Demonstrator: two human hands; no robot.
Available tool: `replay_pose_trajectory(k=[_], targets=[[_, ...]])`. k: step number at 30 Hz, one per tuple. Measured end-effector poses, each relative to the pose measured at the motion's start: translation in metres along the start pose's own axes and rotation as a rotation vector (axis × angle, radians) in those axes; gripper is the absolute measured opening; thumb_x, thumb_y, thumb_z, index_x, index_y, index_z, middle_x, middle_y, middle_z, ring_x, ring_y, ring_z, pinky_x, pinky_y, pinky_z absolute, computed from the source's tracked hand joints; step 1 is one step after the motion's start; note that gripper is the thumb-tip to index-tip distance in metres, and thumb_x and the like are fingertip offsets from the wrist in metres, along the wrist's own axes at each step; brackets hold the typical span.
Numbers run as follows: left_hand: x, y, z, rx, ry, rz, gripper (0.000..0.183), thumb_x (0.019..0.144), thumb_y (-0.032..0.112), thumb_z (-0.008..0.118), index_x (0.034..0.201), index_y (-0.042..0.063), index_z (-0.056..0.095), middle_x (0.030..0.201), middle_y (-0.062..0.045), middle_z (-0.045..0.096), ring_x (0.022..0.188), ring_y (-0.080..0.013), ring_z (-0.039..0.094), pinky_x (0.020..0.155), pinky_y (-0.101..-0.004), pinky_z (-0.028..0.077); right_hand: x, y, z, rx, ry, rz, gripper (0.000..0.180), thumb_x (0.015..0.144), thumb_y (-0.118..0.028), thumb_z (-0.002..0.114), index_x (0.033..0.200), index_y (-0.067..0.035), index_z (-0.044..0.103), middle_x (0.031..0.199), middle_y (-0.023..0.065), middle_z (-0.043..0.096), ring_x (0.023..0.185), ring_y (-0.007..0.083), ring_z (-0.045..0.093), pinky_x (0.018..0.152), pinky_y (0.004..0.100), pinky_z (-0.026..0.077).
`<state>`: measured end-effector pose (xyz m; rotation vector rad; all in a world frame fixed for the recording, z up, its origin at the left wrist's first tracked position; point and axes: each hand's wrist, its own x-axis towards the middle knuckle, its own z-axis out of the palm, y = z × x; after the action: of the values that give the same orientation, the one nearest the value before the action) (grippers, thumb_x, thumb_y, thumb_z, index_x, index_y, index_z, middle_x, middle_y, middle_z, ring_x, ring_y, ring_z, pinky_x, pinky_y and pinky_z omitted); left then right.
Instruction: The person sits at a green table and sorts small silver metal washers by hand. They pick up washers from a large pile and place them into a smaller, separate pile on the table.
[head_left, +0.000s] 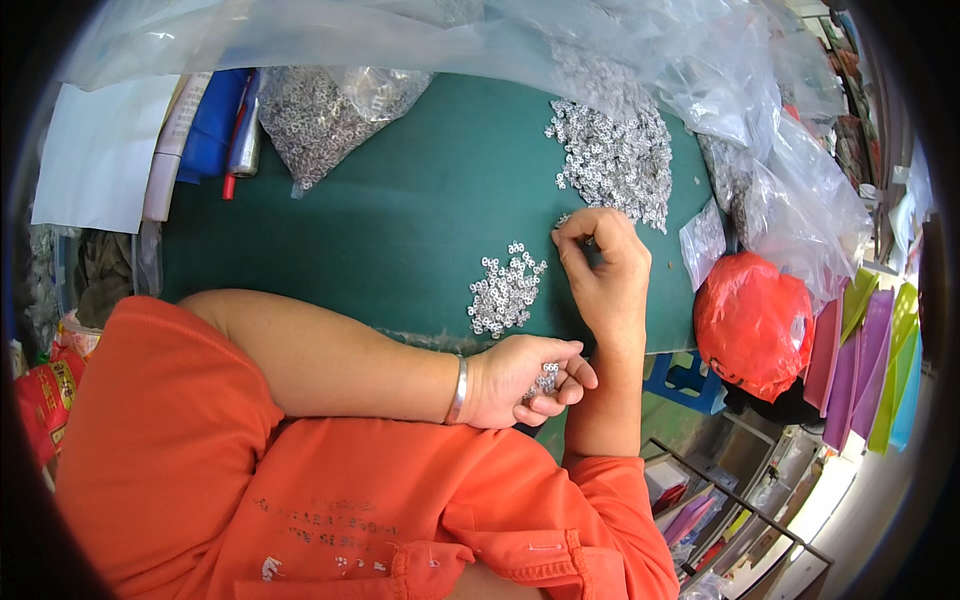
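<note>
My left hand (529, 382) lies palm up and cupped near the table's front edge, a metal bangle (457, 390) on its wrist. In its palm sit several small silver-coloured, digit-shaped metal charms (546, 381). My right hand (609, 259) is at the near edge of a large heap of the same charms (615, 161), thumb and forefinger brought together over the table. A few charms (562, 220) show beside its fingertips; whether one is pinched cannot be made out. Left of this hand, a smaller pile of charms (504, 291) rests on the green tabletop (360, 240).
Clear plastic sheeting (337, 34) spans the table's far side. A bag of charms (319, 124), a marker-like tube (169, 161) and white paper (101, 157) are at left. A red plastic bag (754, 322) and coloured plastic trays (874, 360) stand at right.
</note>
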<state>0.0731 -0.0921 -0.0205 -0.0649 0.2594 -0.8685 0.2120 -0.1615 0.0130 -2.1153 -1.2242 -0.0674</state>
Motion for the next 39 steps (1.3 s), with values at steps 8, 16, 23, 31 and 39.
replay_pose_trajectory(k=[8,16,23,31,39], targets=[[-0.001,-0.001,0.004,0.033,0.032,-0.003,0.041,0.106,0.04,0.04,0.102,0.006,0.061,0.077,-0.001,0.052,0.051,-0.0086,0.037,0.042,-0.023,0.027,-0.008,-0.004,-0.004,0.007,0.082,0.105,0.02,0.073,0.011,0.071,0.082,-0.004,0.062,0.085,0.0079,0.068,0.079,0.0266,0.063,0.072,0.0353,0.051],[-0.002,-0.001,0.005,0.056,0.052,0.002,0.041,0.107,0.04,0.04,0.102,0.005,0.061,0.077,-0.001,0.052,0.051,-0.0083,0.037,0.042,-0.0226,0.027,-0.005,-0.001,0.003,-0.054,0.085,0.044,0.019,0.075,0.008,0.076,0.083,-0.001,0.061,0.085,0.0082,0.067,0.078,0.0225,0.064,0.072,0.0319,0.051],[-0.001,-0.001,0.004,0.064,0.045,0.005,0.041,0.107,0.04,0.04,0.102,0.005,0.061,0.076,-0.001,0.052,0.051,-0.0081,0.037,0.042,-0.0227,0.027,-0.009,-0.006,0.0,-0.055,0.068,0.09,0.018,0.074,0.007,0.075,0.081,-0.004,0.062,0.082,0.0076,0.067,0.079,0.027,0.062,0.07,0.0379,0.048],[-0.001,-0.002,0.005,0.076,0.068,0.014,0.041,0.107,0.04,0.039,0.102,0.005,0.06,0.076,-0.001,0.051,0.051,-0.0081,0.036,0.042,-0.0227,0.027,-0.014,-0.004,-0.009,-0.023,0.096,0.067,0.02,0.074,0.006,0.075,0.084,-0.007,0.064,0.087,0.0038,0.071,0.083,0.0246,0.065,0.079,0.0343,0.048],[-0.003,-0.001,0.007,0.099,0.077,0.007,0.04,0.106,0.039,0.04,0.101,0.005,0.06,0.076,-0.001,0.051,0.051,-0.0077,0.036,0.042,-0.0228,0.027,-0.019,-0.014,0.004,0.043,0.07,0.039,0.02,0.075,0.007,0.075,0.085,-0.007,0.065,0.089,0.0049,0.072,0.082,0.0231,0.067,0.077,0.0335,0.049]])
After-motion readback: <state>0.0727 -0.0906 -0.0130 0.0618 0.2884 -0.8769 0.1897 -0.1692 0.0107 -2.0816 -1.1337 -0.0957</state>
